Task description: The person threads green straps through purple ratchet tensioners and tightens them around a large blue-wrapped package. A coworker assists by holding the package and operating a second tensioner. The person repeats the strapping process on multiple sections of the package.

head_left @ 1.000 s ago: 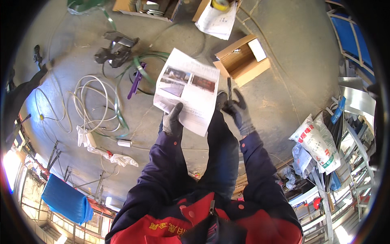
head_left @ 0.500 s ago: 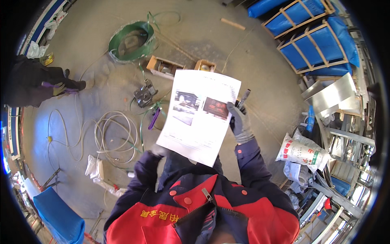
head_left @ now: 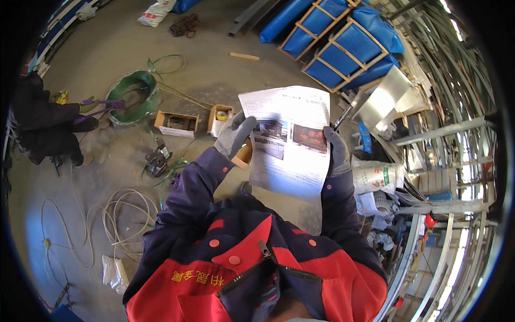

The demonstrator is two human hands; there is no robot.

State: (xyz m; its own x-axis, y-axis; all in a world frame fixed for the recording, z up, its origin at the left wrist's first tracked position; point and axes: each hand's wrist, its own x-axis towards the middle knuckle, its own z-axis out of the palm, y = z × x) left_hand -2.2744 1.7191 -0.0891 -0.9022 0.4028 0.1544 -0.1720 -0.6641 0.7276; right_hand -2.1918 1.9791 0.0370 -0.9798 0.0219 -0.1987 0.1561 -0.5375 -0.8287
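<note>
A white printed sheet of paper (head_left: 287, 174) with two dark photos is held up in front of my chest. My left hand (head_left: 235, 137), in a grey glove, pinches its left edge, thumb and fingertips near the upper photo. On the opposite edge my right hand (head_left: 338, 153), gloved in grey too, grips the paper with the thumb on its face. A dark pen or marker (head_left: 343, 117) sticks up from that same hand, its lower end hidden by the fingers.
A person (head_left: 48, 115) at the left holds a purple-handled tool (head_left: 102, 107). On the floor lie a green strap coil (head_left: 115, 102), a strapping tool (head_left: 157, 159), a pale hose (head_left: 115, 220) and wooden boxes (head_left: 177, 124). Blue-wrapped crates (head_left: 343, 56) and metal profiles (head_left: 440, 131) line the right.
My left hand has come up from below the paper onto its left edge. The paper has turned more upright and shifted right. My view has swung right; the person's purple tool has moved toward the coil.
</note>
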